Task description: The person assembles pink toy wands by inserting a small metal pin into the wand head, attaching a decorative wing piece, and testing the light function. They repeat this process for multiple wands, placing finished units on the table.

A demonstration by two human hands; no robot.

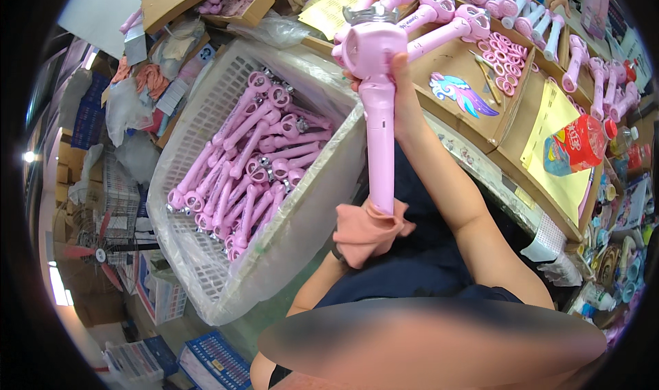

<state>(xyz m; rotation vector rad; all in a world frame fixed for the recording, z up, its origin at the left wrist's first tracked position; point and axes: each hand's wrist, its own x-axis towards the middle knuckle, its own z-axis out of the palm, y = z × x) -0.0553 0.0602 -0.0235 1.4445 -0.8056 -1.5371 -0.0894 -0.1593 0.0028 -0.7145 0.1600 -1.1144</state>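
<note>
A pink wand (381, 133) is held upright in front of the body, above the lap and just beside the crate. It is gripped by the right hand (403, 95), whose fingers are closed narrowly around the neck below the round head; by that hold the weight of the head is probably borne and the shaft left uncovered. The foot of the shaft is wrapped in a salmon-coloured cloth (371, 238). The left hand is covered by the cloth, so the spread of its fingers cannot be told; the end is presumably steadied there, and bare skin may be kept off the surface.

The white crate (195, 91) is lined with clear plastic film (180, 253), perhaps so that scuffing against the slotted walls is prevented. In it many finished-looking wands (240, 160) are heaped, mostly aslant, with silver trim seen on several heads.

On the other side, pink rings (504, 64), a blue-and-purple wing shape (463, 96) and thin sticks (489, 81) are contained in a shallow cardboard tray (449, 64), whose low rim presumably stops small parts from being scattered. More pink pieces (214, 2) are held in a cardboard box (264, 6) beyond the crate. A red-labelled bottle (576, 146) is laid on a yellow sheet (557, 115).
</note>
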